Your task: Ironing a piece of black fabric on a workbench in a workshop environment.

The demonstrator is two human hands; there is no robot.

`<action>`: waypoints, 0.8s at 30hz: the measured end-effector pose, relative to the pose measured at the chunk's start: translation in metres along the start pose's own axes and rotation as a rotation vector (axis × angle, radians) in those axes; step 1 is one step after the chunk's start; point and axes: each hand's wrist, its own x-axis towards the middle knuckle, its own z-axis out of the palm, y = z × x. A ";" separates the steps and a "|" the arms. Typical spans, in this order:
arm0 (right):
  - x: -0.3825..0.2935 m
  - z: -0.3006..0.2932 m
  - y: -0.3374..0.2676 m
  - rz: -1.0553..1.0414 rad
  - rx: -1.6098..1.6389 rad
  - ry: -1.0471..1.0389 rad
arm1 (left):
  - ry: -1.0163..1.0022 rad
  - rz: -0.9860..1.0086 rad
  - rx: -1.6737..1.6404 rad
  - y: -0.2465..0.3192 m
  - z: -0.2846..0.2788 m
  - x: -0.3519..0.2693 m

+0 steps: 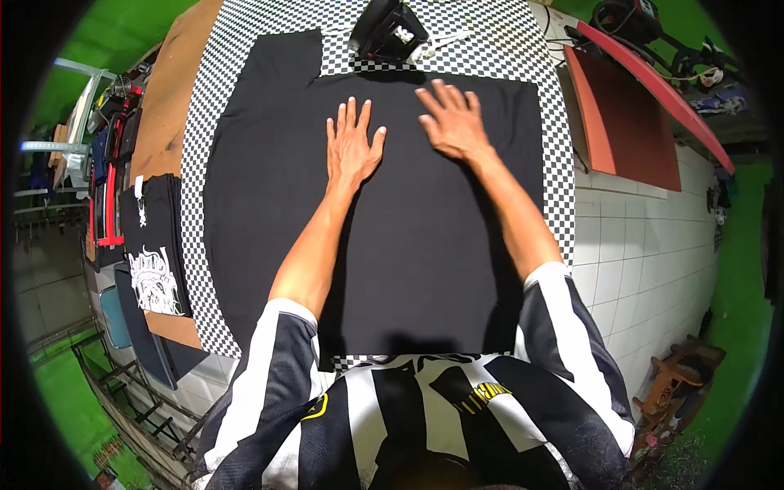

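Note:
A black T-shirt-like garment lies spread over a black-and-white checkered cloth, with a sleeve-like part at its upper left. My left hand rests palm down on the black fabric, left of the middle, fingers apart. To the right, my right hand is also palm down over the fabric near its far edge, fingers spread. Neither hand grips anything. Just beyond the far edge stands a black clothes iron, upright on the checkered cloth.
A stack of folded black printed shirts lies on the wooden tabletop at the left. Reddish boards stand at the right. A whitish cord lies beside the iron. A wooden stool-like item is at the lower right.

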 end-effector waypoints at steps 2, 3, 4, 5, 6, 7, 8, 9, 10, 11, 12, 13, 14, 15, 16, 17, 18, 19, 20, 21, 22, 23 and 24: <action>-0.011 -0.012 0.052 0.127 -0.069 -0.025 | -0.017 -0.003 -0.001 0.004 -0.001 0.001; -0.018 -0.015 0.077 0.214 -0.099 -0.038 | -0.025 -0.014 0.005 0.006 -0.002 0.001; -0.025 -0.015 0.100 0.297 -0.113 -0.016 | -0.034 -0.023 0.007 0.009 -0.002 0.002; -0.031 -0.015 0.120 0.379 -0.128 0.005 | -0.034 -0.027 0.029 0.010 0.000 0.003; -0.032 -0.019 0.128 0.419 -0.149 0.005 | -0.034 -0.026 0.038 0.009 0.000 0.002; -0.036 -0.021 0.131 0.437 -0.173 0.006 | -0.034 -0.024 0.046 0.009 0.000 0.002; -0.043 -0.018 0.128 0.394 -0.125 0.059 | -0.047 -0.029 0.036 0.009 0.001 0.001; -0.049 -0.018 0.116 0.351 -0.077 0.118 | -0.051 -0.023 0.042 0.011 0.002 0.002; -0.049 -0.040 0.083 0.222 -0.003 0.030 | -0.051 -0.055 0.060 0.007 0.003 -0.001; -0.055 -0.066 0.053 0.108 0.063 -0.142 | -0.047 -0.078 0.068 0.008 0.006 0.001; -0.075 -0.056 0.046 -0.011 0.131 -0.184 | -0.042 -0.063 0.055 0.016 0.011 0.007; -0.086 -0.049 0.039 -0.135 0.204 -0.233 | -0.053 -0.060 0.055 0.022 0.014 0.010; -0.089 -0.047 0.046 -0.113 0.173 -0.234 | -0.043 -0.035 0.034 0.026 0.017 0.014; -0.086 -0.053 0.050 -0.096 0.144 -0.234 | -0.031 -0.014 0.017 0.031 0.016 0.017; -0.082 -0.051 0.064 -0.023 0.113 -0.178 | -0.032 -0.007 0.022 0.035 0.017 0.020; -0.075 -0.052 0.079 0.041 0.056 -0.152 | -0.038 -0.007 0.022 0.037 0.016 0.020; -0.071 -0.046 0.096 0.113 0.031 -0.110 | -0.043 -0.004 0.016 0.039 0.016 0.024; -0.066 -0.040 0.107 0.178 0.007 -0.069 | -0.045 -0.008 0.011 0.039 0.016 0.025; -0.061 -0.034 0.116 0.231 -0.034 -0.053 | -0.041 -0.011 0.012 0.039 0.015 0.026; -0.055 -0.030 0.117 0.281 -0.071 -0.037 | -0.047 -0.006 0.013 0.038 0.016 0.026; -0.050 -0.024 0.113 0.287 -0.068 -0.004 | -0.051 -0.001 0.014 0.037 0.016 0.026; -0.047 -0.017 0.105 0.251 -0.065 0.002 | -0.052 -0.004 0.023 0.038 0.017 0.027; -0.042 -0.020 0.087 0.197 -0.020 -0.039 | -0.057 0.002 0.029 0.036 0.019 0.028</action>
